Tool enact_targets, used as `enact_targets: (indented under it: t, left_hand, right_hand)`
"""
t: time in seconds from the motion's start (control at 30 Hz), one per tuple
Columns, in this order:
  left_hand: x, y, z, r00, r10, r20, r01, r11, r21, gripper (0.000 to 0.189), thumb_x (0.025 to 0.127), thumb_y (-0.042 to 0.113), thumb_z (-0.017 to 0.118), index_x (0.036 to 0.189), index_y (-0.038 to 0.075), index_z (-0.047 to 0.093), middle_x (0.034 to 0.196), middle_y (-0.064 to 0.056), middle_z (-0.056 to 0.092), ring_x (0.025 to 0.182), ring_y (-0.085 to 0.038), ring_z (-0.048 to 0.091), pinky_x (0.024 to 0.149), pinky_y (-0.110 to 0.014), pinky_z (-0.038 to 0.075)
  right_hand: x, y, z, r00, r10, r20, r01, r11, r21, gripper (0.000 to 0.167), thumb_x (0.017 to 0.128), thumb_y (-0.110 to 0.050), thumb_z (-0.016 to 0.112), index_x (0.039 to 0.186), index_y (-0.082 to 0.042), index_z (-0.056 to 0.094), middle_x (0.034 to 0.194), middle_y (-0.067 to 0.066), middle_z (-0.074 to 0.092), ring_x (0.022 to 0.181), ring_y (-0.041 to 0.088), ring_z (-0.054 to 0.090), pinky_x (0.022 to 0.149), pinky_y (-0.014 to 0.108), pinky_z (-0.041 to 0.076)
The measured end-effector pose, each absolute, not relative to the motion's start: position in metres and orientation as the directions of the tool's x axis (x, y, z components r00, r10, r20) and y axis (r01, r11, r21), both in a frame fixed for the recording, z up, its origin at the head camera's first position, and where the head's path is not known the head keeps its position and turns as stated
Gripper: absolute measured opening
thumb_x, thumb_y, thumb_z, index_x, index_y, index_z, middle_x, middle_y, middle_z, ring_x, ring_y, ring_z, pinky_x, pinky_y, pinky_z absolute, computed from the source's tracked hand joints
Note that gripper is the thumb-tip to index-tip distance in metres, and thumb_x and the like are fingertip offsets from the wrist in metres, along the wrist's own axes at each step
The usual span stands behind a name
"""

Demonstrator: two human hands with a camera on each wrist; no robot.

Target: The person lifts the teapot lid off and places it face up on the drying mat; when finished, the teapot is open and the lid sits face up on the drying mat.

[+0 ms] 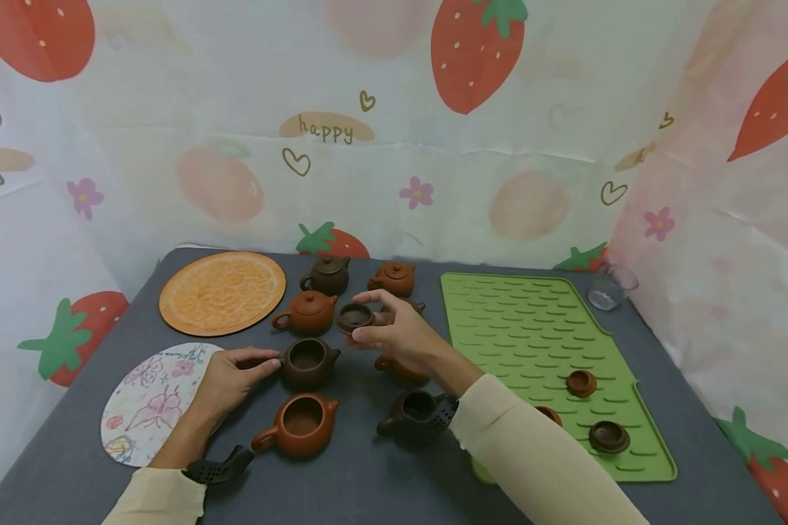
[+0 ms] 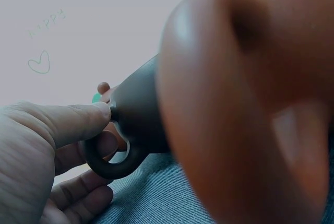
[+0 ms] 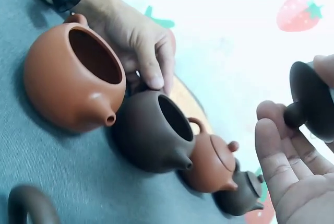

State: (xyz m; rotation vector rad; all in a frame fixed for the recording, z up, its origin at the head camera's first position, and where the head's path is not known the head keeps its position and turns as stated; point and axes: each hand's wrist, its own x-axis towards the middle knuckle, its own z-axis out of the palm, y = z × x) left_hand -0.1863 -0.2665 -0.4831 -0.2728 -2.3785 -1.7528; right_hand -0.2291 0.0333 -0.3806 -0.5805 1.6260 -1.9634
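Observation:
Between the thumb and fingers of my right hand (image 1: 410, 334) is a small dark brown teapot lid (image 1: 356, 319), its hollow underside facing up. The right wrist view shows its round knob (image 3: 295, 115). Just below and left of it stands an uncovered dark brown teapot (image 1: 310, 379). My left hand (image 1: 226, 386) pinches this pot's loop handle (image 2: 107, 171), thumb on top. An uncovered orange-brown teapot (image 1: 307, 443) sits nearer me, its handle looming large in the left wrist view. Behind the dark pot is a lidded orange-brown teapot (image 1: 311, 315).
Farther back stand lidded teapots, one dark (image 1: 328, 275) and one orange-brown (image 1: 394, 278). My right arm partly covers another dark pot (image 1: 400, 423). Several loose lids, one dark (image 1: 608, 437), lie on a green mat (image 1: 512, 313) beside a clear glass (image 1: 611, 286). Two round mats lie left.

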Motion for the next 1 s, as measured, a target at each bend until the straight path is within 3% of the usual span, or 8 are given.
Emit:
enact_targets:
  t: [0.2,0.37,0.7,1.0]
  left_hand:
    - [-0.181,-0.263,-0.473,-0.964,0.048,0.261,0.264,0.292,0.92,0.021,0.088,0.008,0.072,0.104,-0.005,0.073,0.1,-0.018,0.069,0.093,-0.008,0.061,0.076,-0.017,0.045]
    - [-0.172,-0.255,-0.454,-0.967,0.052,0.251,0.255,0.291,0.922,0.021,0.088,0.002,0.071,0.104,-0.012,0.07,0.099,-0.023,0.068,0.092,-0.01,0.061,0.075,-0.017,0.045]
    - [-0.169,-0.254,-0.449,-0.97,0.041,0.238,0.239,0.303,0.923,0.021,0.088,0.003,0.071,0.104,-0.011,0.07,0.099,-0.022,0.068,0.092,-0.007,0.061,0.076,-0.016,0.046]
    - [-0.17,-0.255,-0.45,-0.972,0.04,0.233,0.235,0.283,0.93,0.022,0.088,0.005,0.072,0.103,-0.01,0.071,0.099,-0.019,0.069,0.093,-0.007,0.061,0.077,-0.017,0.046]
  right_hand:
    - [-0.22,0.054,-0.373,-0.781,-0.623,0.042,-0.04,-0.018,-0.999,0.05,0.088,-0.003,0.07,0.132,-0.005,0.047,0.113,0.019,0.061,0.101,0.034,0.061,0.084,0.056,0.047]
    - [-0.214,0.075,-0.369,-0.779,-0.622,0.081,-0.136,0.041,-0.99,0.05,0.087,-0.005,0.072,0.132,-0.005,0.048,0.118,0.018,0.058,0.107,0.03,0.056,0.085,0.049,0.047]
    - [-0.21,0.114,-0.367,-0.778,-0.618,0.111,-0.164,0.029,-0.986,0.051,0.087,-0.003,0.071,0.133,-0.003,0.048,0.116,0.02,0.058,0.107,0.033,0.056,0.084,0.043,0.049]
    - [-0.202,0.146,-0.36,-0.8,-0.596,0.07,-0.185,0.134,-0.974,0.053,0.088,-0.008,0.072,0.135,-0.005,0.046,0.116,0.019,0.058,0.108,0.031,0.057,0.081,0.045,0.05]
